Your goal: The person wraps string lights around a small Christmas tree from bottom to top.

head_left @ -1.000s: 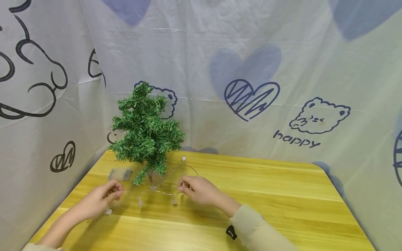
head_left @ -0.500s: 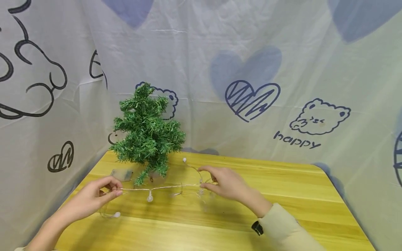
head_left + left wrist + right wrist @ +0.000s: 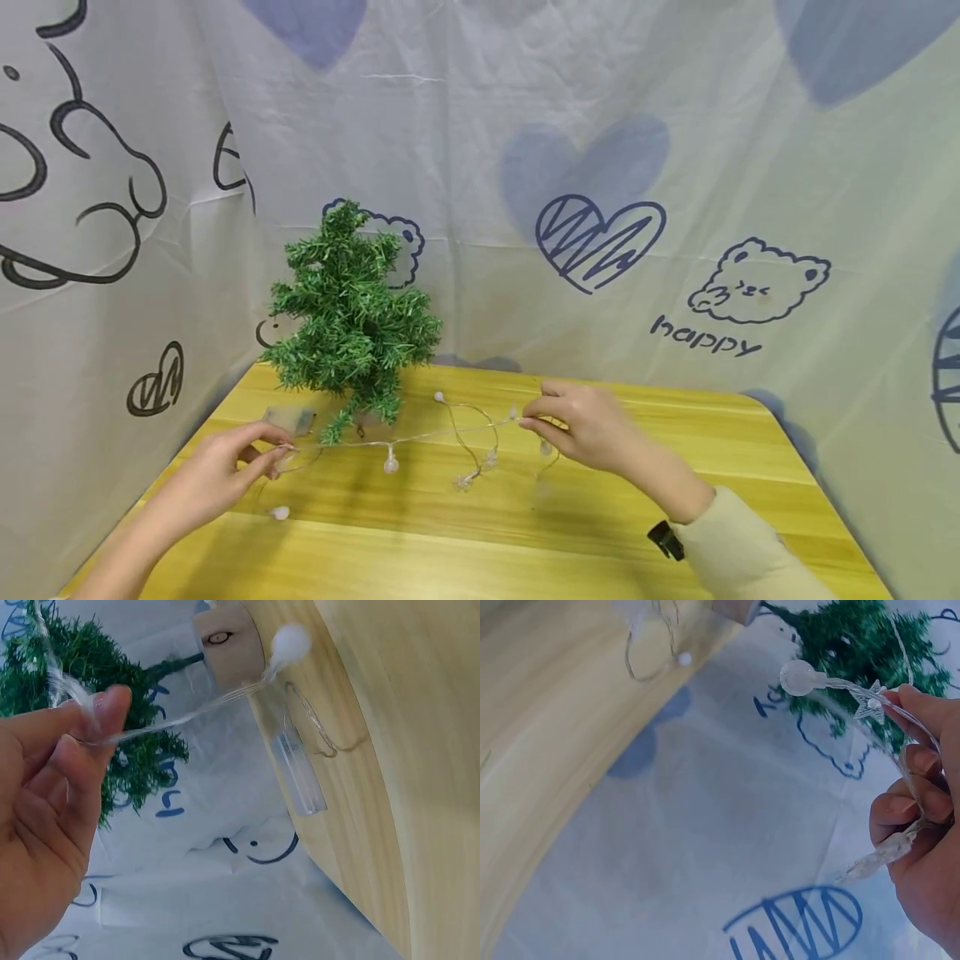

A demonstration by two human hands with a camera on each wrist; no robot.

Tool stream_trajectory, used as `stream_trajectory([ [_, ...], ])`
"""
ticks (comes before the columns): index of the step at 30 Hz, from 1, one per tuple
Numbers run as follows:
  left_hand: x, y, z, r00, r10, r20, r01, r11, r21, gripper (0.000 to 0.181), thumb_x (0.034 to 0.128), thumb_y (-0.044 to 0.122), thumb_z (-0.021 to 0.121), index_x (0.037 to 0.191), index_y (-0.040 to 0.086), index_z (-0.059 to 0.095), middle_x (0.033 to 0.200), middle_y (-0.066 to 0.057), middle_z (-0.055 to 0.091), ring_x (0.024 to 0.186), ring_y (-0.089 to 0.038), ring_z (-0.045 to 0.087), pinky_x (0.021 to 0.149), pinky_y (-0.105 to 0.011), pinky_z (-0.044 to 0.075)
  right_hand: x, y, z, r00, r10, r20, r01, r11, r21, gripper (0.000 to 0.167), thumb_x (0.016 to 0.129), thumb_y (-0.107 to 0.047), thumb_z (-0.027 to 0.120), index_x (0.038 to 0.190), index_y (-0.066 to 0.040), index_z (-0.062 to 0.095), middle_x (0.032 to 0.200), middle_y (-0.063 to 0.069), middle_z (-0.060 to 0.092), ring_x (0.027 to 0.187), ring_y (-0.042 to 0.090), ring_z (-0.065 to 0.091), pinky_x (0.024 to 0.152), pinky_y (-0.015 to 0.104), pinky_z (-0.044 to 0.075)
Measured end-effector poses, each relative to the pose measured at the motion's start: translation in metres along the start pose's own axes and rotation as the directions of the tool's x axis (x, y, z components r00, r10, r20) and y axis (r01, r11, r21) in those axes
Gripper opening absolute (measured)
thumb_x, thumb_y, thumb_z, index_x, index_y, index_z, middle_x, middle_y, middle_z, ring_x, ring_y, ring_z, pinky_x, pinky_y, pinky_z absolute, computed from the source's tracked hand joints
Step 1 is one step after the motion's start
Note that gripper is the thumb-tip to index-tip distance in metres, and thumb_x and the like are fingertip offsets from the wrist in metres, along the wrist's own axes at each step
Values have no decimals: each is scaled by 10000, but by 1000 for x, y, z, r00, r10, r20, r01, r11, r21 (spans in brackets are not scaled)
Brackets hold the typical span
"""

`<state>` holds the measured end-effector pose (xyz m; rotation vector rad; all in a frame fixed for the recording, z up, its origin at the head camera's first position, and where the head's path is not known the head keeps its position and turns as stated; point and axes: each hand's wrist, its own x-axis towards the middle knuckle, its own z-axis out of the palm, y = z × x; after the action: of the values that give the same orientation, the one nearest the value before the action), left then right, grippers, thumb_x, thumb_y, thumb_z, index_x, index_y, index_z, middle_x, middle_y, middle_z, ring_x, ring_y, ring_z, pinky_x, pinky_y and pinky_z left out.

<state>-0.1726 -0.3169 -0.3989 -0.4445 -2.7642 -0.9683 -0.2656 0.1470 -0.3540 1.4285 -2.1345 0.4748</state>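
A string of clear lights point(image 3: 427, 435) stretches over the table between both hands, with a round bulb point(image 3: 391, 461) hanging from it. My left hand point(image 3: 217, 475) pinches its wire between thumb and finger, left of the small green artificial Christmas tree point(image 3: 348, 308). My right hand point(image 3: 592, 429) grips the wire farther right. In the right wrist view, a round bulb point(image 3: 799, 678) and a star-shaped bulb point(image 3: 870, 701) dangle around the fingers. Beside the tree's wooden base point(image 3: 236, 645) lies a clear battery box point(image 3: 300, 776). A loose loop with a white bulb point(image 3: 439, 397) hangs or lies mid-table; I cannot tell which.
The wooden table point(image 3: 675, 517) has a rounded back right corner. A white cloth point(image 3: 465, 167) printed with hearts and bears hangs behind it and along the sides. A dark strap point(image 3: 666, 542) is at the right wrist.
My right hand has moved right and a little up, drawing the light string out longer. The left hand stays nearly in place, still pinching the wire. The tree has not moved.
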Motion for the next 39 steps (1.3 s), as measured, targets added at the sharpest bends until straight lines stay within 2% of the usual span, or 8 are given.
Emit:
stream_trajectory([
  [6, -7, -14, -11, 995, 90, -50, -90, 996, 8, 218, 970, -21, 692, 1028, 187, 722, 873, 144, 693, 623, -47, 584, 482, -249, 426, -10, 10, -21, 998, -7, -56, 7, 1000, -4, 333, 1076, -336, 601, 941, -106, 801, 729, -75, 536, 564, -21, 379, 486, 106, 311],
  [12, -7, -19, -31, 984, 116, -135, -110, 993, 52, 242, 978, -52, 667, 1048, 174, 716, 824, 161, 652, 622, -58, 556, 518, -245, 431, -19, 16, -41, 995, 60, -83, -65, 996, -61, 533, 1094, -489, 448, 921, -125, 797, 729, -105, 463, 580, -46, 309, 469, 116, 281],
  [15, -5, -18, -42, 974, 121, -193, -116, 992, 41, 234, 983, -92, 637, 1050, 121, 706, 846, 123, 672, 651, -56, 591, 500, -238, 492, -23, 16, -46, 994, 86, -65, -91, 993, -77, 419, 1076, -442, 559, 921, -139, 805, 740, -115, 461, 579, -56, 297, 466, 108, 264],
  [19, 1, -15, -53, 962, 96, -254, -91, 995, 32, 173, 1015, -84, 593, 1066, 51, 688, 925, 15, 725, 748, -11, 663, 624, -177, 559, -27, 17, -47, 994, 102, -34, -104, 992, -71, 52, 936, -189, 791, 947, -141, 808, 781, -103, 502, 589, -49, 328, 475, 108, 286],
  [23, 10, -15, -53, 964, 72, -258, -62, 997, 47, 138, 1058, -16, 560, 1104, 53, 669, 1005, -91, 741, 835, 36, 656, 744, -86, 511, -31, 21, -48, 987, 150, -49, -154, 984, -90, 140, 838, -63, 846, 945, -135, 790, 892, -43, 548, 628, 6, 389, 512, 156, 367],
  [29, 19, -13, -41, 967, 103, -232, -90, 994, 65, 160, 1021, -27, 619, 1092, 85, 708, 989, -62, 736, 848, 17, 625, 694, -169, 525, -32, 37, -52, 974, 221, -46, -225, 964, -141, 106, 885, -40, 807, 944, -92, 736, 920, 6, 647, 664, 100, 569, 560, 255, 508],
  [32, 24, -9, -34, 964, 126, -236, -109, 990, 84, 157, 1006, 0, 659, 1089, 109, 736, 992, -14, 729, 839, -10, 623, 691, -186, 528, -30, 49, -55, 945, 326, 1, -321, 932, -170, 35, 951, -73, 753, 974, -71, 727, 884, 15, 707, 697, 127, 633, 601, 318, 551],
  [39, 36, -2, -15, 957, 145, -252, -124, 987, 98, 96, 976, 55, 729, 1035, 121, 765, 978, 4, 741, 780, -16, 593, 656, -211, 515, -21, 78, -63, 805, 582, 114, -544, 801, -248, 163, 1051, -195, 648, 1093, -69, 743, 893, 53, 744, 628, 134, 577, 565, 338, 487],
])
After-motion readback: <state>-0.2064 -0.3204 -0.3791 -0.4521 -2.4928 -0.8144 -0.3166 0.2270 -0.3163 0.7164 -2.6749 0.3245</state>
